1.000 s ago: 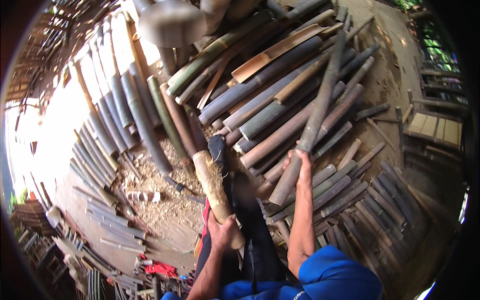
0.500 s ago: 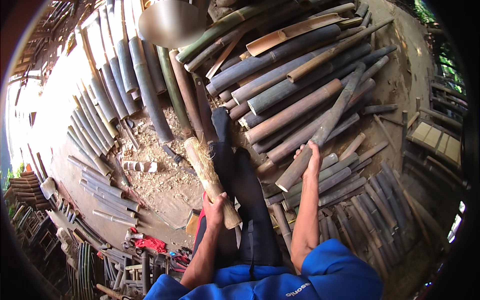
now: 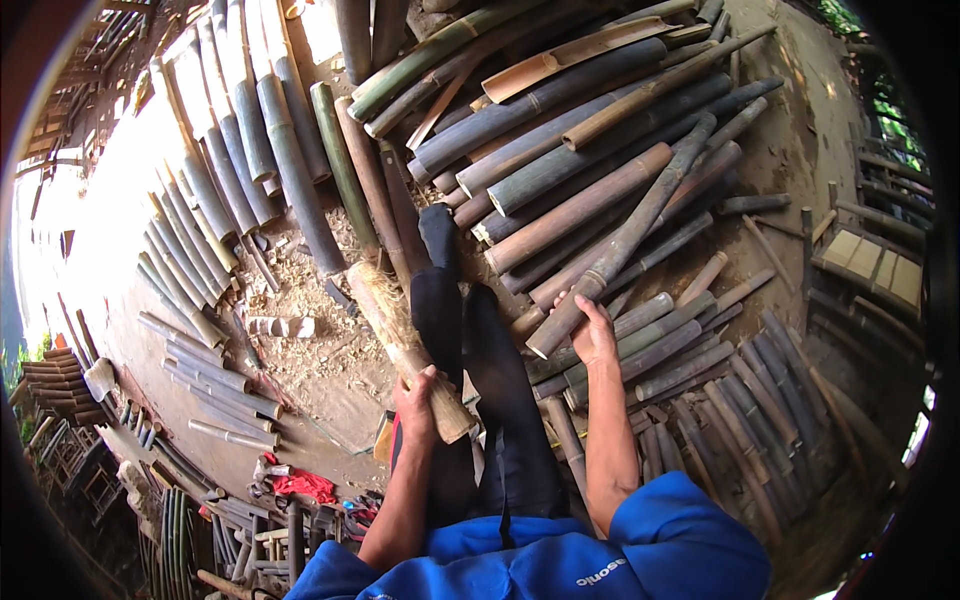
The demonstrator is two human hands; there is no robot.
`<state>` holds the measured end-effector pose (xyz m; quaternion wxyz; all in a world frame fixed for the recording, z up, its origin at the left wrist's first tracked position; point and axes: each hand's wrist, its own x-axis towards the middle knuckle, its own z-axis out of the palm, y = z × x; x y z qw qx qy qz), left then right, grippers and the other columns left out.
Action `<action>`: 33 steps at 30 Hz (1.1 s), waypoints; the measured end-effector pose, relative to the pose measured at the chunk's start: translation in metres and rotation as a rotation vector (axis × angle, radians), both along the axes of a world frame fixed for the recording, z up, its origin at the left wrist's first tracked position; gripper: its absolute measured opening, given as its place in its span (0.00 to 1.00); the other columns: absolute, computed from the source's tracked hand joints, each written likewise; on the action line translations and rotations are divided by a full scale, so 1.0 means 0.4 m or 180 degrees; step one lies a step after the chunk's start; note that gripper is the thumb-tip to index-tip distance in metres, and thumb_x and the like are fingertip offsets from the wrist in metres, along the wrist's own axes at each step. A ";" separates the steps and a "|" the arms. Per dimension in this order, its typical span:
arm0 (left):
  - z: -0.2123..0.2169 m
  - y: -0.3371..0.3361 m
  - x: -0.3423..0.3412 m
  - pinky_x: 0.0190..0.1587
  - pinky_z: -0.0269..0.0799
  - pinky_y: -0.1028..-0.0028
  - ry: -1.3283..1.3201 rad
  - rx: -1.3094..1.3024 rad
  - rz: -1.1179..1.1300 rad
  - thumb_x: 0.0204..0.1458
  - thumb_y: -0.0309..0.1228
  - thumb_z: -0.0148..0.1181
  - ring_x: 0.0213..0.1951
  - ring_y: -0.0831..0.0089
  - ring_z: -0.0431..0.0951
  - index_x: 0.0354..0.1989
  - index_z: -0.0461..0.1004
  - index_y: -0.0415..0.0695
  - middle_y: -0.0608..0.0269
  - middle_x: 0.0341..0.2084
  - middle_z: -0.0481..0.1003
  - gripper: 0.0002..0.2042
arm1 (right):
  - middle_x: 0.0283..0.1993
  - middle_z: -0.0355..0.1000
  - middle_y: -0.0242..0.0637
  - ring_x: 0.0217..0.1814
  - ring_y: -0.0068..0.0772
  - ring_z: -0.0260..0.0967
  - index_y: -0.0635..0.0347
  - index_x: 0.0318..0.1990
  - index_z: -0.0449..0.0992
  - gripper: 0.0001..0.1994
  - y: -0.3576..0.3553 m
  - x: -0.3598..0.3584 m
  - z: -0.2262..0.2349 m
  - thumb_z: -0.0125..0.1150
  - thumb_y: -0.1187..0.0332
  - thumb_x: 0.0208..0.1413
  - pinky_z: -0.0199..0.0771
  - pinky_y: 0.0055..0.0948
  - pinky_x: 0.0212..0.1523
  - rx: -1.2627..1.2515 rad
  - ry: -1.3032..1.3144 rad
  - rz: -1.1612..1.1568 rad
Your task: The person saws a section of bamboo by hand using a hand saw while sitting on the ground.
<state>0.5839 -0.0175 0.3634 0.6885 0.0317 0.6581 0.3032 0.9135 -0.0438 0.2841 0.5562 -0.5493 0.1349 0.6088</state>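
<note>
My left hand (image 3: pixel 415 400) is wrapped round the lower part of a short, thick wooden club (image 3: pixel 388 322), its far half frayed and fibrous. The club slants up and left over my dark-trousered leg. In my right hand (image 3: pixel 594 335) is the near end of a long grey bamboo pole (image 3: pixel 635 250), fingers closed about it. That pole runs away to the upper right, lying over other bamboo lengths (image 3: pixel 590 205) in the pile. The near ends of the club and the pole are apart.
Bamboo poles (image 3: pixel 290 170) lie in rows at the far left, with shorter lengths (image 3: pixel 770 410) stacked at the right. Wood chips (image 3: pixel 310 355) litter the ground. A pale cut piece (image 3: pixel 280 327) and a red cloth (image 3: pixel 303 485) lie left. A slatted bench (image 3: pixel 870 265) stands far right.
Both hands have shifted slightly left and farther away, carrying the club and the pole's near end with them. The view has shifted a little too. Both grips stay the same.
</note>
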 end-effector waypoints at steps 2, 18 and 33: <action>0.071 0.028 -0.005 0.31 0.83 0.61 -0.0052 -0.0024 0.0150 0.54 0.38 0.68 0.28 0.64 0.82 0.45 0.69 0.39 0.55 0.31 0.77 0.19 | 0.60 0.71 0.44 0.61 0.42 0.70 0.61 0.64 0.66 0.32 -0.006 -0.025 -0.015 0.73 0.66 0.53 0.72 0.47 0.62 -0.0702 -0.0925 -0.0003; 0.151 -0.108 -0.172 0.31 0.82 0.64 0.1316 0.0244 -0.0259 0.49 0.39 0.68 0.28 0.64 0.81 0.51 0.67 0.35 0.53 0.33 0.76 0.26 | 0.34 0.73 0.40 0.38 0.40 0.72 0.62 0.38 0.73 0.09 0.328 -0.294 -0.390 0.61 0.65 0.60 0.73 0.42 0.46 0.0115 -0.3386 0.1734; -0.060 -0.350 -0.331 0.40 0.74 0.70 0.0999 -0.0875 -0.0160 0.42 0.34 0.72 0.33 0.72 0.76 0.51 0.71 0.36 0.61 0.36 0.75 0.28 | 0.56 0.78 0.59 0.56 0.50 0.78 0.77 0.52 0.78 0.34 0.579 -0.584 -0.926 0.70 0.48 0.51 0.76 0.41 0.57 -0.2003 -0.2486 0.1570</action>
